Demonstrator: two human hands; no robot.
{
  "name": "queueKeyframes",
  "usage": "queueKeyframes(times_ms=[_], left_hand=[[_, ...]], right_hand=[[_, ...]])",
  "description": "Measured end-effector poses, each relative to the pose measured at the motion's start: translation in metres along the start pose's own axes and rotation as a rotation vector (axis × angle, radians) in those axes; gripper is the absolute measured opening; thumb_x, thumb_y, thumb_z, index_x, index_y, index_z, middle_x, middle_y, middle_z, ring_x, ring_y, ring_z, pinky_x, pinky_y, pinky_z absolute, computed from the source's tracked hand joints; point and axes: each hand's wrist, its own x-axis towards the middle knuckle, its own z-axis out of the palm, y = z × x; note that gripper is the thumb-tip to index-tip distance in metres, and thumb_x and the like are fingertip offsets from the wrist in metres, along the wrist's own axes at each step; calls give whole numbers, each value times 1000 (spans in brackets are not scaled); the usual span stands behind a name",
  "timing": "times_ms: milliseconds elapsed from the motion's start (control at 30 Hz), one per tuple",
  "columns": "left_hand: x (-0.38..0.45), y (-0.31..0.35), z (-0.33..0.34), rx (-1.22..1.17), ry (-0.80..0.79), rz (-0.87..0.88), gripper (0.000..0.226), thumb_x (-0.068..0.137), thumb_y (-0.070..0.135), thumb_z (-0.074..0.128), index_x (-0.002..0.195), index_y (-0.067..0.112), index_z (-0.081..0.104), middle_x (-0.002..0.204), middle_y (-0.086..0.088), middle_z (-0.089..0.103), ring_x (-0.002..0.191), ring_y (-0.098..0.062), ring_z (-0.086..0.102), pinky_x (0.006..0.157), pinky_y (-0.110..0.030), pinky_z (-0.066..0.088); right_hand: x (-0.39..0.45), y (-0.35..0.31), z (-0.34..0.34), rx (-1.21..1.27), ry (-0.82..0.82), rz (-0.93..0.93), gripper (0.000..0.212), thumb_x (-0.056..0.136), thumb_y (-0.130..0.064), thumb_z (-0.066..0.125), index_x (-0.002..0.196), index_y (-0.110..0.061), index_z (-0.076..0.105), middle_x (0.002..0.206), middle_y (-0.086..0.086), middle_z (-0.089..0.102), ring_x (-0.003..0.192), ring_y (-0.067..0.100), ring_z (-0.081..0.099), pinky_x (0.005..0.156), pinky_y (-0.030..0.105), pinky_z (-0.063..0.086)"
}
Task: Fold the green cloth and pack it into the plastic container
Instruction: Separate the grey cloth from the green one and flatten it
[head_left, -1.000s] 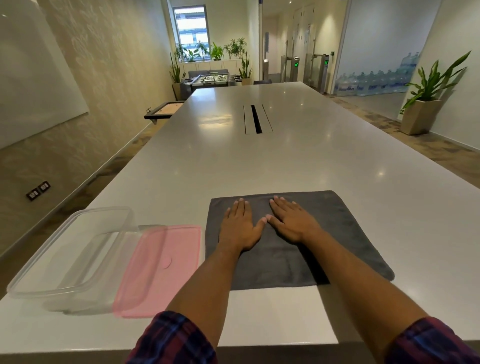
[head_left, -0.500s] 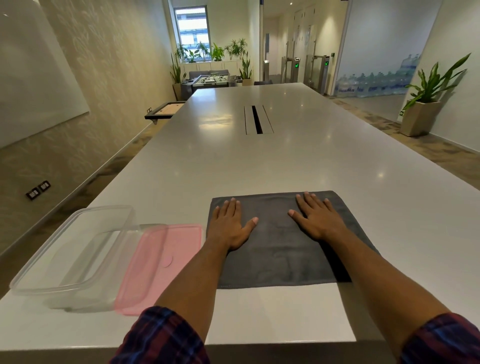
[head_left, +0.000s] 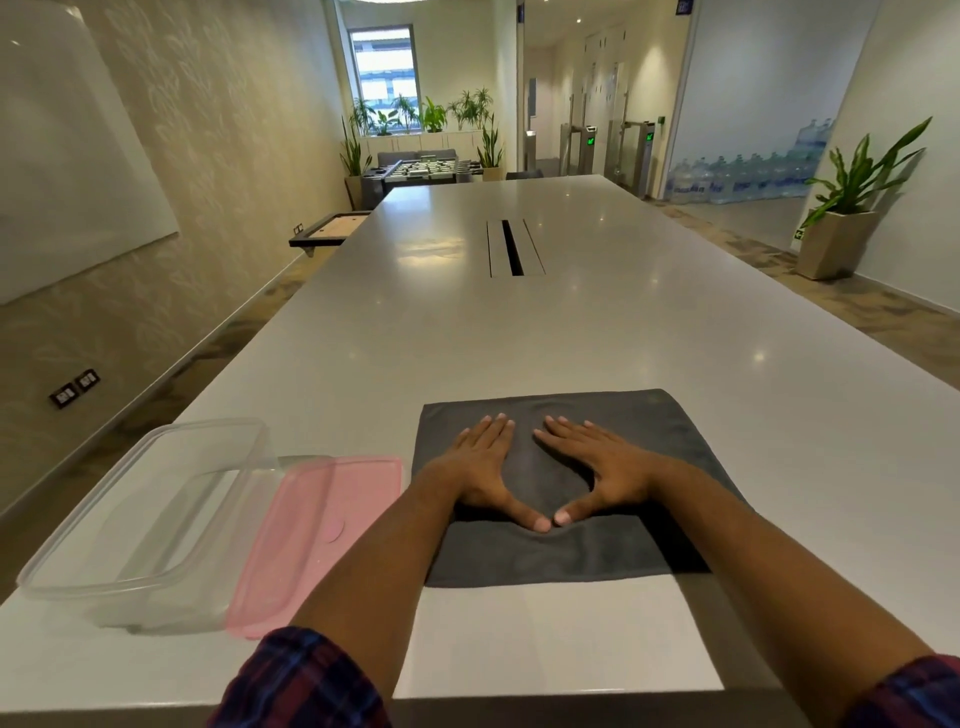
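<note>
The cloth (head_left: 644, 431), dark grey-green, lies spread flat on the white table (head_left: 519, 332) near its front edge. My left hand (head_left: 480, 470) and my right hand (head_left: 597, 467) both rest flat on the cloth's middle, palms down, fingers pointing away from me. The two thumb tips nearly touch, pointing back toward me. Neither hand grips anything. The clear plastic container (head_left: 150, 509) stands open and empty at the front left of the table. Its pink lid (head_left: 322, 535) lies between the container and the cloth, partly leaning on the container's right rim.
A slot with a dark opening (head_left: 511, 248) runs along the table's middle, farther back. The table's left edge is just beyond the container. A potted plant (head_left: 841, 223) stands on the floor to the right.
Half a second ago my hands were apart on the cloth. They have slid back together at its middle and drawn slightly toward me, thumbs now meeting.
</note>
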Motion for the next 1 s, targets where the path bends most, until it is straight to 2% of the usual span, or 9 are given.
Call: queueKeyframes(times_ms=[167,233,300,400,467,533,600,733,1000], left_hand=[[-3,-11,-11,74,-124,-8,167,34,99,66,156,32,-25,164,11,-32,152,-12,-27,125,-48,-13],[-3,-9,-15,68,-160,-29,163,36,99,64,157,34,-24,164,12,-32,152,-13,-27,124,-50,-15],[0,-3,-19,-51,-132,-56,143,56,97,56,160,30,-15,166,7,-27,153,-16,-24,123,-51,-16],[6,18,-13,-139,178,-110,97,91,63,45,163,18,-2,170,-1,-17,156,-20,-18,122,-49,-18],[7,41,-1,-142,415,-184,81,96,46,36,163,12,6,171,-4,-8,157,-22,-10,122,-46,-15],[7,63,14,-253,535,-238,70,101,40,31,161,8,15,171,-7,3,158,-23,-1,124,-44,-9],[6,71,28,-288,550,-249,67,103,37,28,160,4,18,170,-11,8,158,-24,4,126,-41,-5],[5,54,40,-155,532,-265,70,105,42,26,159,-2,18,169,-17,10,157,-27,6,127,-41,1],[0,5,37,-112,460,-287,87,100,64,24,162,5,7,171,-12,4,158,-24,-1,128,-39,0]], right_hand=[[-8,7,-4,16,-90,-8,137,57,-92,67,158,-46,-13,164,-20,-24,150,0,-27,119,34,-22],[-10,5,-5,12,-105,16,133,60,-94,62,159,-44,-11,164,-20,-23,150,1,-26,120,35,-21],[-8,-1,-6,33,-56,66,115,73,-94,48,162,-41,-2,167,-17,-14,154,4,-18,123,37,-16],[5,-20,-2,13,185,209,76,101,-69,29,163,-31,9,171,-9,1,157,9,-3,127,40,-4],[16,-39,5,-11,350,316,63,109,-48,27,164,-22,13,171,-3,11,158,13,5,128,41,2],[22,-54,16,4,446,386,60,110,-40,25,163,-14,15,170,3,18,158,18,10,127,43,5],[23,-63,28,-29,422,421,61,110,-39,20,163,-10,11,171,6,14,158,20,8,127,44,4],[21,-58,35,-12,405,540,65,108,-45,18,163,-12,12,171,4,12,158,19,7,127,48,3],[-12,-10,26,16,380,714,84,98,-70,10,164,-18,6,172,4,0,159,20,-2,127,49,-4]])
